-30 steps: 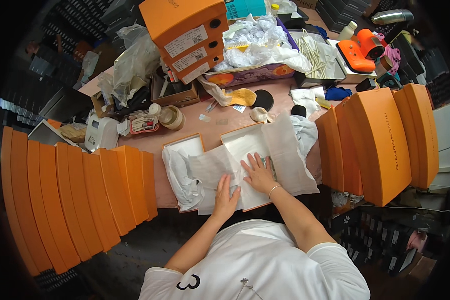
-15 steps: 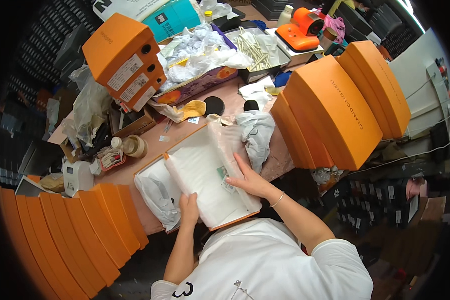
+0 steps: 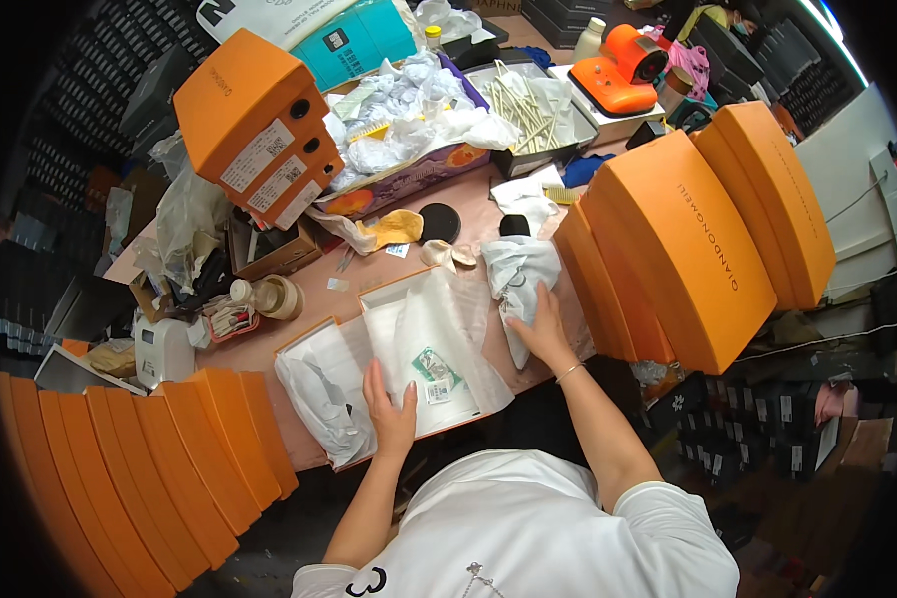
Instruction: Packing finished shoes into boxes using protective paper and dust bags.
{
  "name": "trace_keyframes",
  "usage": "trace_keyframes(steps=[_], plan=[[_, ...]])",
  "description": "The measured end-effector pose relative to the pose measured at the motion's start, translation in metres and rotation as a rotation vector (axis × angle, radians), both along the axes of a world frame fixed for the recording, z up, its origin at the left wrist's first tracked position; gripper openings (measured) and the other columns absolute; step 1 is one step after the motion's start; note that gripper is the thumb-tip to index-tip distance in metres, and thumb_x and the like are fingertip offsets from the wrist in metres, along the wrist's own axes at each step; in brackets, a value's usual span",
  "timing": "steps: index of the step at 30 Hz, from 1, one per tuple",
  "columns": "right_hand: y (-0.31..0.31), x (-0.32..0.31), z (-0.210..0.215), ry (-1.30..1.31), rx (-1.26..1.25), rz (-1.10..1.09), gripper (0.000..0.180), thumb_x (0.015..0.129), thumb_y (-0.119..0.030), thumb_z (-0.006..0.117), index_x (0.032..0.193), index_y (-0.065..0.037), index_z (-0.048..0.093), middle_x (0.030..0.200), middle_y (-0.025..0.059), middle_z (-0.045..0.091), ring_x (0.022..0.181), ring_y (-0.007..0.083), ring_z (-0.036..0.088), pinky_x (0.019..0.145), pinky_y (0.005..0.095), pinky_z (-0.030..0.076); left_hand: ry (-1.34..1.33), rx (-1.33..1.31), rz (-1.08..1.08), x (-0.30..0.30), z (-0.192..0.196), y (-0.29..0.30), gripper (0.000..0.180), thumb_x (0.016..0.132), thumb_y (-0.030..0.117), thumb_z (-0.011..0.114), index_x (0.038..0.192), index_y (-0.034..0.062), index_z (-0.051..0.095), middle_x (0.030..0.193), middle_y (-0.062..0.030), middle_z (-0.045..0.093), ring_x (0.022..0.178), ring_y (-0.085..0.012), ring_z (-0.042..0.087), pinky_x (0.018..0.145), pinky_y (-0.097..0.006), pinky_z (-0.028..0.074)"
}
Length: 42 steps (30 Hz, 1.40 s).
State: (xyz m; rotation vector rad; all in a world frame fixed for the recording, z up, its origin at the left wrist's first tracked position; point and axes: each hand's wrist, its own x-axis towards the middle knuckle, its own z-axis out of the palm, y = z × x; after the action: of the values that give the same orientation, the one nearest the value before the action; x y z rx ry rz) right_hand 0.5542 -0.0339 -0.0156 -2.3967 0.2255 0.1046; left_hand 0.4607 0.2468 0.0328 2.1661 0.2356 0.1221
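Note:
An orange-edged open box (image 3: 439, 423) lies on the table in front of me, lined with white tissue paper (image 3: 409, 324). On the paper rest a small green-and-clear packet (image 3: 431, 365) and a white tag (image 3: 439, 391). My left hand (image 3: 389, 414) is at the box's near left side, fingers stretched and thumb apart. Beside it, a second open box part (image 3: 337, 329) holds a white-wrapped bundle (image 3: 324, 399). My right hand (image 3: 543, 329) touches another white-wrapped bundle (image 3: 521, 267) right of the box, fingers and thumb spread over it; the contents are hidden.
Orange boxes stand stacked at left (image 3: 159, 468), back left (image 3: 244, 110) and right (image 3: 683, 249). Behind are a purple carton of crumpled paper (image 3: 409, 184), a tray of pale sticks (image 3: 533, 115) and an orange device (image 3: 618, 75). A round black lid (image 3: 440, 221) lies mid-table.
My right hand has left the tissue and moved right onto the wrapped bundle. My left hand has loosened from the box edge. The box lies lower, with the packet more exposed.

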Motion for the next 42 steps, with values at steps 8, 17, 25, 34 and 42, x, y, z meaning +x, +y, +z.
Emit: trace_keyframes(steps=[8, 17, 25, 34, 42], plan=[[-0.012, -0.012, -0.024, 0.094, 0.846, -0.187, 0.039, 0.081, -0.007, 0.053, 0.118, 0.004, 0.06, 0.102, 0.0127, 0.066, 0.09, 0.021, 0.063, 0.079, 0.0304, 0.049, -0.03, -0.439, -0.137, 0.02, 0.014, -0.034, 0.061, 0.088, 0.026, 0.065, 0.138, 0.0025, 0.039, 0.143, -0.0172, 0.035, 0.131, -0.0301, 0.038, 0.105, -0.04, 0.035], [0.117, -0.09, 0.153, -0.576, 0.27, 0.363, 0.022, 0.079, 0.0, 0.059, 0.1, -0.002, 0.062, 0.092, 0.0108, 0.061, 0.078, 0.0248, 0.058, 0.07, 0.0327, 0.047, 0.126, -1.487, 0.096, -0.011, 0.028, -0.044, 0.048, 0.096, 0.043, 0.045, 0.125, 0.006, 0.052, 0.118, -0.0044, 0.06, 0.11, -0.0179, 0.058, 0.093, -0.034, 0.047], [0.118, -0.112, 0.222, -0.068, -0.197, 1.292, 0.009, 0.079, -0.013, 0.065, 0.086, -0.006, 0.063, 0.082, 0.0081, 0.058, 0.079, 0.0291, 0.061, 0.069, 0.0374, 0.051, -0.035, -1.214, 0.091, -0.045, 0.008, 0.028, 0.037, 0.094, 0.031, 0.051, 0.114, 0.0007, 0.058, 0.108, -0.0047, 0.063, 0.095, -0.0146, 0.062, 0.08, -0.029, 0.049], [0.096, -0.051, 0.228, 0.205, 0.384, 1.002, 0.044, 0.086, -0.03, 0.062, 0.114, 0.003, 0.057, 0.077, 0.019, 0.062, 0.072, 0.0289, 0.06, 0.069, 0.0353, 0.048, 0.232, -0.867, -0.184, -0.087, 0.039, 0.055, 0.066, 0.085, 0.038, 0.07, 0.133, 0.0004, 0.048, 0.124, -0.0057, 0.057, 0.104, -0.0148, 0.056, 0.092, -0.031, 0.045], [0.03, 0.012, 0.129, 0.225, 1.09, 0.287, 0.033, 0.096, -0.024, 0.045, 0.111, 0.001, 0.06, 0.087, 0.003, 0.064, 0.066, 0.0081, 0.059, 0.054, 0.0203, 0.045, 0.067, -1.078, 0.562, -0.111, 0.072, 0.027, 0.008, 0.093, 0.007, 0.057, 0.101, 0.0061, 0.059, 0.081, 0.0027, 0.057, 0.059, -0.0033, 0.05, 0.043, -0.016, 0.035]])
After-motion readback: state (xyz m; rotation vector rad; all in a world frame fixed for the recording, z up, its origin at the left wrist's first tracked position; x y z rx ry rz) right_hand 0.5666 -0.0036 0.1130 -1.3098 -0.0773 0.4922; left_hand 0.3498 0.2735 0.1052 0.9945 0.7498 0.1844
